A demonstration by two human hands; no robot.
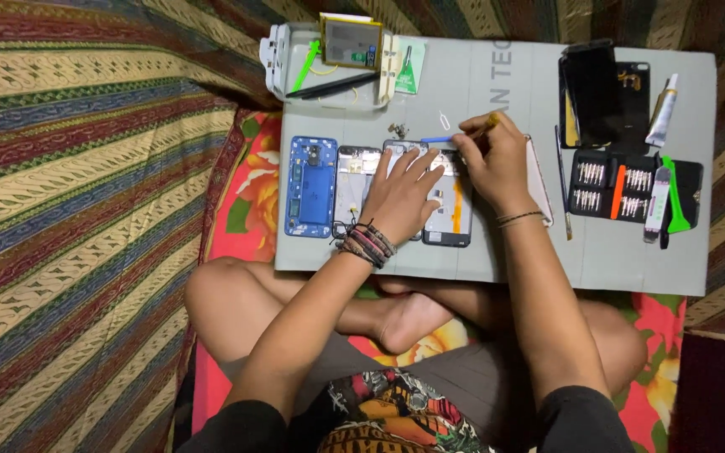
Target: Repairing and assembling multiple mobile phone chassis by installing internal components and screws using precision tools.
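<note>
A person's crossed legs [396,323] are sitting nearest, on a flowered cloth [249,193]. A grey mat [480,252] is lying ahead. The left hand [403,195], fingers spread, is pressing flat on an opened phone [449,214]. The right hand [497,159] is pinching a thin blue-tipped tool [440,138] over the phone's top edge. A blue back cover [311,186] is lying left, a screwdriver set [623,189] right.
</note>
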